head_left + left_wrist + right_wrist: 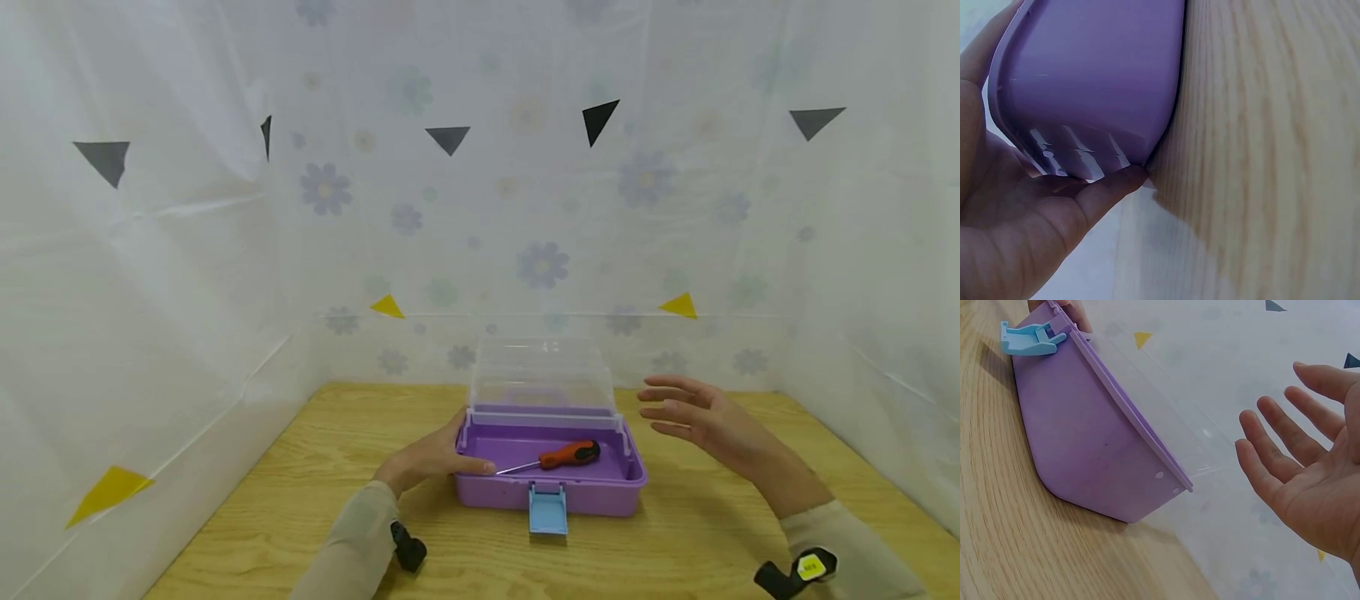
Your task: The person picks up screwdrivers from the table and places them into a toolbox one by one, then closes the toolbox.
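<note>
A purple toolbox (510,497) stands on the table with its clear lid (542,375) raised at the back and its light blue latch (548,510) hanging down in front. Inside lies a screwdriver (572,454) with a red and black handle, its shaft pointing left. My left hand (427,457) holds the box's left end, the thumb over the rim at the front corner and the other fingers round the end wall, as the left wrist view shows. To the right of the box, my right hand (701,417) hovers above the table with its fingers loosely spread, holding nothing.
The wooden table (300,500) extends on both sides of the box. Pale floral sheeting (480,208) rises behind it and along the sides, marked with black, grey and yellow triangles. Each wrist wears a small black device.
</note>
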Action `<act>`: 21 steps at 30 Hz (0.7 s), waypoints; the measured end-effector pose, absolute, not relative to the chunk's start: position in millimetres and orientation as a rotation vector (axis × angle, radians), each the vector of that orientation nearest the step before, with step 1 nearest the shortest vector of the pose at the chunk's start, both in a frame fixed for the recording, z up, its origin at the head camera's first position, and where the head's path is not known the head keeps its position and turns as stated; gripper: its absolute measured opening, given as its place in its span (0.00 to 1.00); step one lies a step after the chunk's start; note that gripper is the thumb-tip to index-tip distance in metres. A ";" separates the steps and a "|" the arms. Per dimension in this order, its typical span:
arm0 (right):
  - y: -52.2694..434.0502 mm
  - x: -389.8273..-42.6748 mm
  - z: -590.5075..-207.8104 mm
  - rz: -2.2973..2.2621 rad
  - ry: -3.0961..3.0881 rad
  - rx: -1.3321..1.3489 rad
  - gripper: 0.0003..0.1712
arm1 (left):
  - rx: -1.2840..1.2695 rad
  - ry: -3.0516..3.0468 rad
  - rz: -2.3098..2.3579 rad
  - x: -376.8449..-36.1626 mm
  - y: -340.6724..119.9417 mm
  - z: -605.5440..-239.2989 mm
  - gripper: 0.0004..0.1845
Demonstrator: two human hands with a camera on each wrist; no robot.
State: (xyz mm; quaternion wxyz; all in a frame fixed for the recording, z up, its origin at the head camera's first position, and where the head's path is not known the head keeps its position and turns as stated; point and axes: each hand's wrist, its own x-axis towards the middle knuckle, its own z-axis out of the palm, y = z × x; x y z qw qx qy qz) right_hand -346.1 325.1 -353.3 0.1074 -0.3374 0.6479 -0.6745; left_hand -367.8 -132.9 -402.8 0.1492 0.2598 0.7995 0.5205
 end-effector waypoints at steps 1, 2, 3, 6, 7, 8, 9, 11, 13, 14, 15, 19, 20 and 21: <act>327.0 -345.4 -352.7 -1.990 1.916 -0.989 0.27 | 0.742 2.300 1.493 -368.1 -132.9 -403.0 0.67; 329.0 -344.8 -352.2 -1.994 1.926 -0.983 0.27 | 0.735 2.302 1.492 -368.1 -132.9 -403.0 0.67; 331.0 -344.1 -351.7 -1.996 1.936 -0.977 0.26 | 0.730 2.304 1.493 -368.1 -133.0 -402.9 0.67; 337.1 -342.1 -350.6 -1.984 1.965 -0.967 0.26 | 0.726 2.304 1.500 -368.3 -133.3 -402.7 0.68; 339.0 -341.1 -350.0 -1.975 1.982 -0.961 0.26 | 0.723 2.307 1.500 -367.9 -133.4 -402.6 0.68; 341.0 -340.2 -349.6 -1.965 1.999 -0.956 0.26 | 0.719 2.308 1.500 -367.4 -133.6 -402.4 0.67; 342.9 -339.4 -349.0 -1.954 2.014 -0.955 0.26 | 0.717 2.308 1.499 -366.9 -133.7 -402.2 0.67; 345.9 -337.7 -348.2 -1.936 2.045 -0.937 0.26 | 0.709 2.307 1.498 -366.1 -133.9 -402.2 0.67; 348.4 -336.0 -347.3 -1.920 2.080 -0.916 0.26 | 0.701 2.313 1.493 -365.2 -134.0 -402.1 0.67; 349.8 -335.3 -347.1 -1.915 2.095 -0.903 0.26 | 0.701 2.316 1.491 -364.7 -133.9 -401.9 0.68; 351.3 -334.5 -346.8 -1.909 2.111 -0.889 0.26 | 0.701 2.319 1.489 -364.2 -133.8 -401.7 0.68; 358.6 -333.3 -347.6 -1.903 2.162 -0.832 0.26 | 0.705 2.333 1.481 -363.7 -133.4 -400.8 0.70; 360.9 -333.3 -347.9 -1.902 2.171 -0.825 0.26 | 0.707 2.334 1.481 -363.7 -133.3 -400.6 0.70; 363.1 -333.3 -348.2 -1.900 2.180 -0.820 0.26 | 0.711 2.332 1.483 -364.0 -133.2 -400.3 0.70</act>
